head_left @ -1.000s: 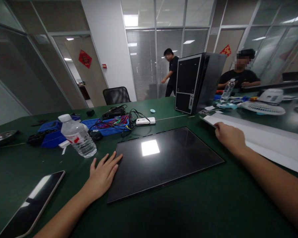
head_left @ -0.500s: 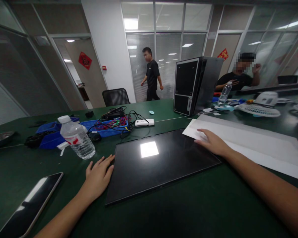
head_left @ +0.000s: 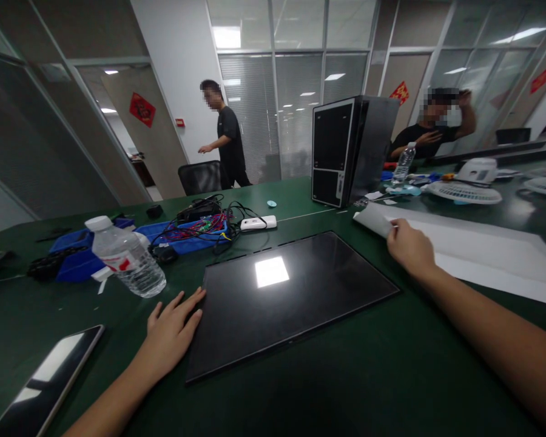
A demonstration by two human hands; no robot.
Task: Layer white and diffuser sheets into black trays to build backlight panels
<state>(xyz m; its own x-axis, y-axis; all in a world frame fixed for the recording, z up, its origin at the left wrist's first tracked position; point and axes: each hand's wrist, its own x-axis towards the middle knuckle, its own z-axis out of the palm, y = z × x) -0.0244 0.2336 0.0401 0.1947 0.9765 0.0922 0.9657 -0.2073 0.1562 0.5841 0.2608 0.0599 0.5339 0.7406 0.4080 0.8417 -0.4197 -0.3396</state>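
Note:
A flat black glossy panel (head_left: 291,291) lies on the green table (head_left: 346,388) in front of me. My left hand (head_left: 168,334) rests open and flat on the table, its fingertips touching the panel's left edge. My right hand (head_left: 407,247) is closed on the near corner of a long white sheet (head_left: 482,249) that lies to the right of the panel, and that corner is curled up off the table.
A water bottle (head_left: 122,258) lies left of the panel, with blue trays and tangled cables (head_left: 195,227) behind it. A phone (head_left: 45,379) sits at bottom left. A black computer tower (head_left: 346,149) stands behind. One person walks at the back; another sits at right.
My right hand slid across the white sheet toward the panel, then pulled back and curled round the sheet's corner, lifting it. The walking person moved left. My left hand stayed.

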